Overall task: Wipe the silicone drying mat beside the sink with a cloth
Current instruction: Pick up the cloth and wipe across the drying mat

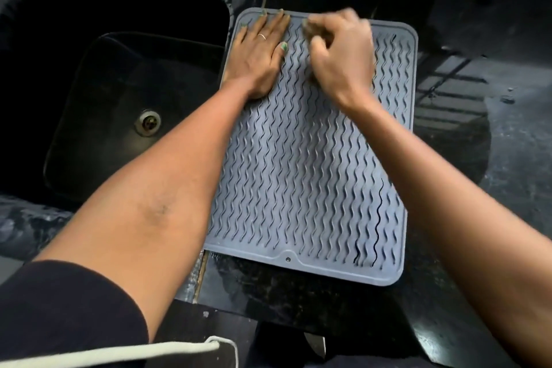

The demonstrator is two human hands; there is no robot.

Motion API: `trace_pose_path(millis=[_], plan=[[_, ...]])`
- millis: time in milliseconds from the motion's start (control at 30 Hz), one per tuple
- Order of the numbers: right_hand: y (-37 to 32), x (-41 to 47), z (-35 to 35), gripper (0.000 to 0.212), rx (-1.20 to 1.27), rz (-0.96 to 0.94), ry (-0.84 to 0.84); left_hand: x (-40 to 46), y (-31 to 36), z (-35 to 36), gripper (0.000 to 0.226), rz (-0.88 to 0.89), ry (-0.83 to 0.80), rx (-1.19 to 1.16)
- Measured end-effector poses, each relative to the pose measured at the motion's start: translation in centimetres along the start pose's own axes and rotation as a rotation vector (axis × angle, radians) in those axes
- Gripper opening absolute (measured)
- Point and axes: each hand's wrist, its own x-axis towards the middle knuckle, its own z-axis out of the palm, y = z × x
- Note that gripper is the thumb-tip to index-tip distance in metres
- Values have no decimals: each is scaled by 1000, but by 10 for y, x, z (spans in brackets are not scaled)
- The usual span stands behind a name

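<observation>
A grey silicone drying mat (301,176) with wavy ridges lies on the black counter, just right of the sink. My left hand (260,51) rests flat on the mat's far left corner, fingers spread and reaching the far rim. My right hand (340,51) is blurred and closed over the far middle of the mat. A small brownish cloth (313,31) shows between its fingers, mostly hidden by the hand.
A black sink (113,104) with a metal drain (148,122) sits to the left of the mat. The glossy black counter (466,116) extends to the right and front. A pale wall runs along the far edge.
</observation>
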Motion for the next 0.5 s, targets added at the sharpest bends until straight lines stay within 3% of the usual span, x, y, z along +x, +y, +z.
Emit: trace_pose_path(millis=[133, 200, 333, 500], plan=[[8, 40, 32, 36, -370, -117, -183, -1, 1, -1, 52, 7, 8, 18], [10, 32, 36, 34, -437, -179, -162, -1, 1, -1, 52, 4, 11, 22], [9, -30, 23, 29, -295, -279, -154, 0, 2, -2, 52, 3, -2, 22], [-5, -113, -4, 27, -235, -306, -400, 0, 1, -1, 52, 8, 8, 8]])
